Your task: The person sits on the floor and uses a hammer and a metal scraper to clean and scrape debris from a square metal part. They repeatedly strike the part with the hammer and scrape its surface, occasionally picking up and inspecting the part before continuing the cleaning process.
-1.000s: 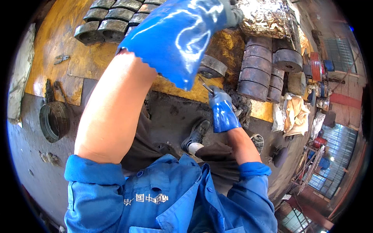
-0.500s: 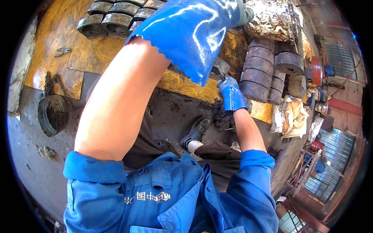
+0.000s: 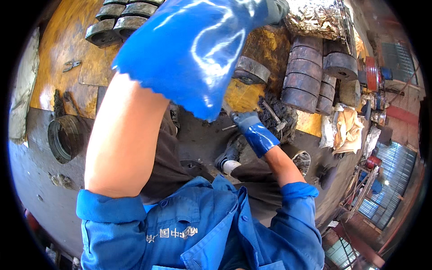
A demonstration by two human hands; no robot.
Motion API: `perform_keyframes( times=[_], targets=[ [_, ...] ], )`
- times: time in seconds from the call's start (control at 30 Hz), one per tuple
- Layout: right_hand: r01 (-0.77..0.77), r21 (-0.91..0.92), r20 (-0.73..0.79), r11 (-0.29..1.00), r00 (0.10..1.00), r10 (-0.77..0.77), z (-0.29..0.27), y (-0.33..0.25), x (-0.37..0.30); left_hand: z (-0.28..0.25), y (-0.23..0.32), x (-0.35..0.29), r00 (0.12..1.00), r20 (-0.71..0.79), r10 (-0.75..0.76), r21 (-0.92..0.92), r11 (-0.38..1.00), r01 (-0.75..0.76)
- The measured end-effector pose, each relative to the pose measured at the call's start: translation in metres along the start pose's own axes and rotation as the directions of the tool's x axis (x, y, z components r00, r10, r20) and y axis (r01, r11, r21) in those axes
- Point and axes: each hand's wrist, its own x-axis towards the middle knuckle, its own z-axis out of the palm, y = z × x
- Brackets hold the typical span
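Observation:
My left arm reaches far across the bench in a long blue glove. The grey end of my left hand is beside a box-shaped bundle of shiny scraps; its fingers are too cut off to read. My right hand, in a blue glove with a grey palm, is closed round a metal tool with a thin rod, partly hidden by the glove cuff. Beyond it a dark thick metal ring lies on the yellow-stained board. A T-shaped metal tool lies on black sludge just right of this hand.
Stacked dark cylindrical blocks stand at the right, with rows of similar blocks at the far left. Pliers lie on the board. A round metal rim stands on the floor at left. A cloth bundle is at right.
My right hand has moved left and closer to me with the tool, away from the metal ring. The left glove's cuff has swung left and nearer, uncovering the ring.

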Motion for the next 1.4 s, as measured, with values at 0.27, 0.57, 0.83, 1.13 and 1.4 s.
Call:
perform_keyframes(
  times=[0.27,0.57,0.83,1.13,1.4],
  targets=[
    [-0.009,0.106,-0.047,0.994,0.999,0.014,-0.048,0.011,0.088,0.014,0.002,0.006,0.999,-0.047,-0.001,0.072,0.997,0.005],
    [0.009,0.136,0.018,0.991,1.000,-0.012,-0.054,-0.002,0.071,0.025,0.008,0.012,0.998,0.066,-0.001,0.033,0.999,-0.001],
    [-0.265,0.368,0.059,0.891,0.963,0.262,-0.057,-0.022,0.086,0.045,0.000,0.016,0.997,0.058,-0.047,0.040,0.998,0.045],
    [-0.551,0.546,0.201,0.631,0.818,0.539,0.009,0.009,0.048,0.061,-0.043,0.033,0.984,0.112,0.140,0.156,0.975,-0.156],
    [-0.636,0.618,0.199,0.463,0.696,0.690,0.038,0.021,0.018,0.070,-0.054,0.040,0.982,0.132,0.135,-0.004,0.991,-0.136]
  ],
)
